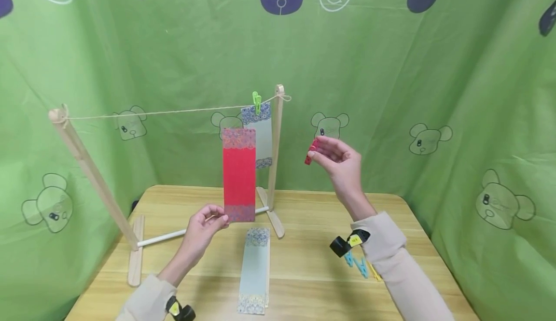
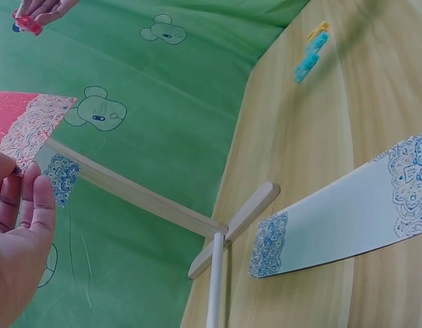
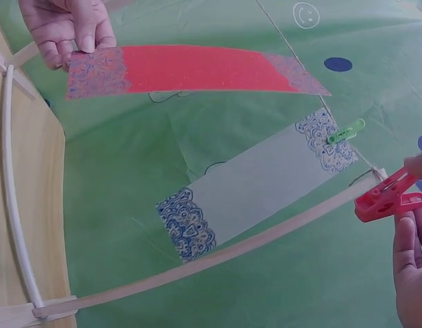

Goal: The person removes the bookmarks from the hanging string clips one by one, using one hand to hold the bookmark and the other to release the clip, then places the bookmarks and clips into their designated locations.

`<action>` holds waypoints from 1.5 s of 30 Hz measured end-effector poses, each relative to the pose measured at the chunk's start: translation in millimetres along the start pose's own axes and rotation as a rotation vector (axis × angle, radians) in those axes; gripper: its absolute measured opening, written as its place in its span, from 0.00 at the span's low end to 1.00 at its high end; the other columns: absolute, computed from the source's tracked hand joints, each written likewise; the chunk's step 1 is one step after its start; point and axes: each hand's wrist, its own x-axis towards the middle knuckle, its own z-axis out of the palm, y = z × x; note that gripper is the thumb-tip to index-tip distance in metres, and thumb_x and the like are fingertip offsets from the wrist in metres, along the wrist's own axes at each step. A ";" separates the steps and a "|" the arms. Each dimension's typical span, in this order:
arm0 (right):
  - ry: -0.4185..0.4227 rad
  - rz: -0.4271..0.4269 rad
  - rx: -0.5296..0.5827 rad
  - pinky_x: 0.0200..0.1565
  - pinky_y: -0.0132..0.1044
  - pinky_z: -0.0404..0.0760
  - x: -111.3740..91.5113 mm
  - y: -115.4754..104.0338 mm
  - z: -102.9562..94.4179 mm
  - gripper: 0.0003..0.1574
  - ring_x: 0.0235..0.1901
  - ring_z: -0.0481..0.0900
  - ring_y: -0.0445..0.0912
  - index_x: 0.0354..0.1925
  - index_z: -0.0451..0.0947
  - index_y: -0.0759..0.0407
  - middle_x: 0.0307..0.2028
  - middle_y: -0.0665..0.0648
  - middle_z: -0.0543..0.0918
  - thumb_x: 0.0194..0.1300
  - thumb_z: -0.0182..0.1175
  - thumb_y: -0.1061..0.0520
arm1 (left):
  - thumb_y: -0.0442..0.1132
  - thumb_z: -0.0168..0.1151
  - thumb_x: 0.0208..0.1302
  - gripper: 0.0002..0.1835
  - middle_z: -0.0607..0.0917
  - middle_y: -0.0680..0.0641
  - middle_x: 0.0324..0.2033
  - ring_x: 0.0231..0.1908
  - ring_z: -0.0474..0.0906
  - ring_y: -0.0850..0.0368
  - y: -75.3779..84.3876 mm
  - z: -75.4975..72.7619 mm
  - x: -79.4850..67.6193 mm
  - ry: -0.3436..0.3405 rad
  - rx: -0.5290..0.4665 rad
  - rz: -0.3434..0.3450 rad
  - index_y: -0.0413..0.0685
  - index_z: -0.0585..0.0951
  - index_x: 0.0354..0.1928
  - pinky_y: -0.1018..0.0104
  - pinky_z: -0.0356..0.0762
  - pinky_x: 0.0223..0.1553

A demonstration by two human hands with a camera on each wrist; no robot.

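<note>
My left hand (image 1: 204,227) pinches a red paper strip (image 1: 239,176) by its lower left corner and holds it upright in front of the string (image 1: 173,112). Patterned bands cross both ends of the strip. To the right, in the air, my right hand (image 1: 340,166) pinches a red clothespin (image 3: 388,198) between thumb and fingers. Behind the red strip, a pale strip (image 3: 255,184) with blue patterned ends hangs from the string by a green clothespin (image 1: 257,103) near the right post. The red strip covers part of it in the head view.
The string runs between two wooden posts (image 1: 93,176), joined low down by a white rod (image 1: 162,237). More pale patterned strips (image 1: 254,268) lie on the table (image 1: 312,248). Blue clothespins (image 1: 360,266) and a yellow clothespin (image 2: 318,31) lie at the right, partly behind my right sleeve.
</note>
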 end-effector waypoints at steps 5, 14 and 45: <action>0.023 0.020 0.014 0.51 0.34 0.81 -7.1 5.6 -7.4 0.26 0.44 0.82 0.48 0.51 0.79 0.65 0.44 0.59 0.84 0.53 0.73 0.65 | 0.22 0.58 0.61 0.08 0.78 0.42 0.36 0.36 0.81 0.56 -1.4 0.2 -2.2 -0.013 0.002 -0.013 0.28 0.73 0.42 0.63 0.83 0.46; 0.067 0.019 0.050 0.49 0.34 0.82 -22.9 14.3 -21.8 0.23 0.41 0.82 0.48 0.49 0.79 0.68 0.42 0.59 0.84 0.54 0.71 0.69 | 0.22 0.58 0.62 0.08 0.78 0.43 0.36 0.35 0.81 0.57 -7.0 -3.5 -10.1 -0.032 -0.009 -0.025 0.27 0.72 0.42 0.63 0.83 0.45; 0.143 0.139 -0.013 0.45 0.32 0.83 -71.3 42.1 -52.8 0.24 0.40 0.82 0.46 0.51 0.78 0.72 0.39 0.57 0.85 0.55 0.70 0.69 | 0.24 0.60 0.60 0.10 0.79 0.40 0.36 0.35 0.80 0.53 -28.3 -8.4 -31.0 -0.026 -0.016 -0.164 0.29 0.73 0.43 0.60 0.83 0.46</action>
